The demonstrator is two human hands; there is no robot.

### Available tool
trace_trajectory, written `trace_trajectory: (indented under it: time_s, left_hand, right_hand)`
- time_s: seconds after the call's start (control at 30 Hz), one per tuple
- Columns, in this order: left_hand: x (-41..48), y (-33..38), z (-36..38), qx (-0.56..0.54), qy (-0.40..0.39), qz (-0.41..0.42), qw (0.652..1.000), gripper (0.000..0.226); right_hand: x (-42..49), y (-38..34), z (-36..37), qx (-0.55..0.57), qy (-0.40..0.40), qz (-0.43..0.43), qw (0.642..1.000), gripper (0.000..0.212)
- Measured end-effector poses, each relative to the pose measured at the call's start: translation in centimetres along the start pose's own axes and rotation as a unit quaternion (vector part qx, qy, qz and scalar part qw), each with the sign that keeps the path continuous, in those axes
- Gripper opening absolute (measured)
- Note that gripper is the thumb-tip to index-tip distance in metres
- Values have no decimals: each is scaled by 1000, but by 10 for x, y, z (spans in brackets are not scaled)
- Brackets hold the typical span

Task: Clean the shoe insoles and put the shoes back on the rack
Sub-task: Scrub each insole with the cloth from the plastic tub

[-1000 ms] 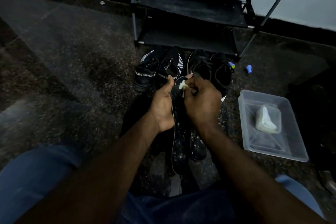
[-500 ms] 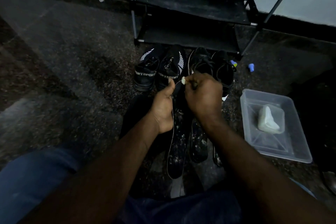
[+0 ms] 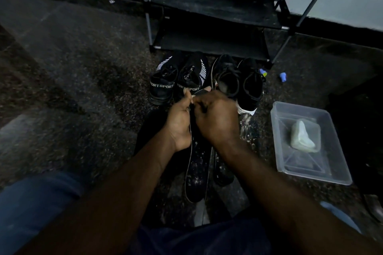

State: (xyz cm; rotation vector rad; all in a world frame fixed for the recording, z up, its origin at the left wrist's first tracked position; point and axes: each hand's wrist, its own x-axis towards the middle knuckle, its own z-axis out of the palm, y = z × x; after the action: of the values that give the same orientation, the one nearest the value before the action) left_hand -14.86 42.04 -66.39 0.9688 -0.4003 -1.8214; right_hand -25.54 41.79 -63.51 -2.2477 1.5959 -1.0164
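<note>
head camera: i have both of the person's hands in the middle of the picture, close together above the dark speckled floor (image 3: 72, 72). the left hand (image 3: 179, 124) is clamped on the left edge of a long dark insole (image 3: 196, 174), with the thumb pointing up near its far end. the right hand (image 3: 215, 118) meets it from the other side, fingers curled down over the insole's far end and gripping it. a pale sliver shows between the 2 thumbs, too small for me to name. the insole runs lengthwise back toward the person. its surface is flecked with pale specks and a thin light line follows its rim. a second insole (image 3: 222, 170), also speckled, lies on the floor just right of the held one, partly hidden under the right wrist.

beyond the hands i count 4 black shoes (image 3: 192, 76) side by side on the floor, toes toward the rack (image 3: 211, 14). the 2 on the left carry white "sport" lettering and stripes, and the 2 on the right are plain black. the rack, black shelves on grey poles, stands just behind them against the wall.

to the right, a clear plastic tray (image 3: 339, 174) sits on the floor with a pale lump (image 3: 304, 137) in it. 2 small blue bits (image 3: 283, 76) lie near the rack's right foot. blue jeans (image 3: 31, 203) fill the lower left corner.
</note>
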Motion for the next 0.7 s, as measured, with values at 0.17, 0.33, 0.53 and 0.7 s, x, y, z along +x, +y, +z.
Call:
trace_trajectory:
  time_s: [0.17,0.33,0.53,0.7]
  left_hand:
    - [0,0,2,-9,-8,-18,1000,72]
    - [-5,1,8,7,-5,-19,1000,77]
    - [-1,-1,3,20,17,-6,1000,68]
    - [-3,-1,6,17,-1,-11,1000,72]
  right_hand:
    - [6,13,-5,-26,-4,-17,1000,17]
    - [11,12,-7,-29,6,45,999,20]
    - [-1,3,-2,-17,-27,-6,999,18]
    - [13,14,-4,-12,8,59,998,20]
